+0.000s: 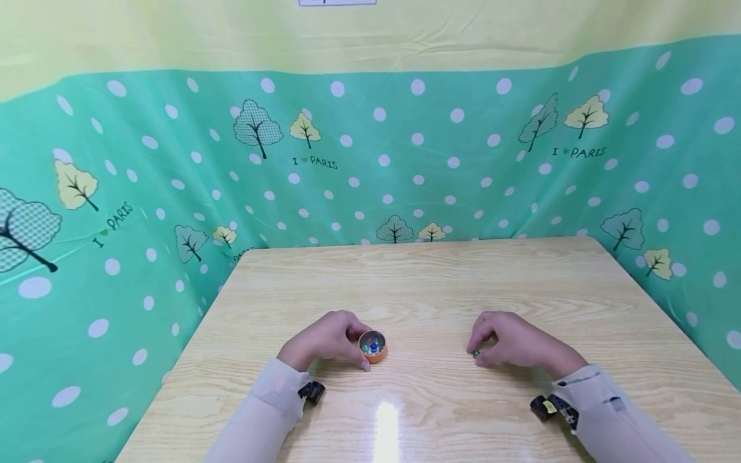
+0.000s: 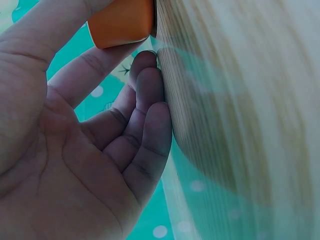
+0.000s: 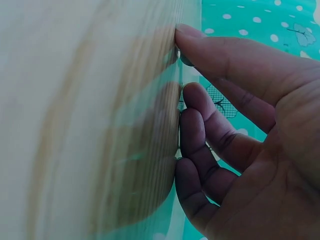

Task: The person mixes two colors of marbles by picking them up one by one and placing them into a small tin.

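Note:
Left of the table's middle, a small orange cup [image 1: 372, 347] stands upright with several blue and green glass marbles [image 1: 373, 348] inside. My left hand [image 1: 331, 339] grips it from the left between thumb and fingers. The left wrist view shows only the cup's orange side [image 2: 122, 25], and the other fingers curl loosely against the tabletop. Farther right, my right hand [image 1: 515, 341] pinches a small dark green marble [image 1: 476, 354] at the table surface. Thumb and fingertips mostly hide this marble [image 3: 186, 59] in the right wrist view.
A light wood-grain table [image 1: 417, 283] lies under both hands. Green polka-dot cloth [image 1: 405, 173] with printed trees hangs behind it and along both sides. Black wrist cameras [image 1: 312, 392] sit on both sleeves. A bright reflection shows near the table's front.

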Action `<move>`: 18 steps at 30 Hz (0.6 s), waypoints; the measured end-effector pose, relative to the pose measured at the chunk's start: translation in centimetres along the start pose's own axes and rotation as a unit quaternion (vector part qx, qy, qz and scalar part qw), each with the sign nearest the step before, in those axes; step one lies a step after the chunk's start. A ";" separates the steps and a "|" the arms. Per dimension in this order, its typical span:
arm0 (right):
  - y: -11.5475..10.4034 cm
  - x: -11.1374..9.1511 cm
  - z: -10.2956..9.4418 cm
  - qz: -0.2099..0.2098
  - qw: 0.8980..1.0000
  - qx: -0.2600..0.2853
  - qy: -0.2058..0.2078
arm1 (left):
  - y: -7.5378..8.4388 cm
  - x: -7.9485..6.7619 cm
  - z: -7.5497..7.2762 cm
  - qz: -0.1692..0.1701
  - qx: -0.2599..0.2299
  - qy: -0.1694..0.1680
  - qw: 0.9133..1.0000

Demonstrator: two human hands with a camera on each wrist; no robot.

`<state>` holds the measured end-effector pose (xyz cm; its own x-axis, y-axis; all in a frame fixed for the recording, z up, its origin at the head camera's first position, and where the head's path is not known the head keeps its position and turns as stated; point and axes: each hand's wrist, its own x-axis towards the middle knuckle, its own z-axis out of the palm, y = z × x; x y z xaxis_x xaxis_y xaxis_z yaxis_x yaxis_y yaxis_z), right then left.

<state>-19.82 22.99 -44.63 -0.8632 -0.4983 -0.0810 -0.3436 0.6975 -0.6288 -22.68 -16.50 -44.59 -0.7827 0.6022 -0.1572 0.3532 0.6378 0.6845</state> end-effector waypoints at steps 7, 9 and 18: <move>-0.3 0.3 0.2 -0.017 1.000 0.002 -0.004 | -0.1 0.1 0.1 0.008 0.004 0.001 1.000; -0.4 0.5 0.4 -0.021 1.000 0.004 -0.006 | -0.2 0.1 0.1 0.010 0.007 0.002 1.000; -1.4 1.3 0.9 -0.024 1.000 -0.001 -0.008 | -0.2 0.1 0.1 0.011 -0.001 -0.001 1.000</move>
<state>-20.09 20.93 -44.54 -0.8395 -0.5396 -0.0637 -0.3853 0.6738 -0.6305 -22.78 -16.52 -44.78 -0.7740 0.6168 -0.1427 0.3692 0.6228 0.6898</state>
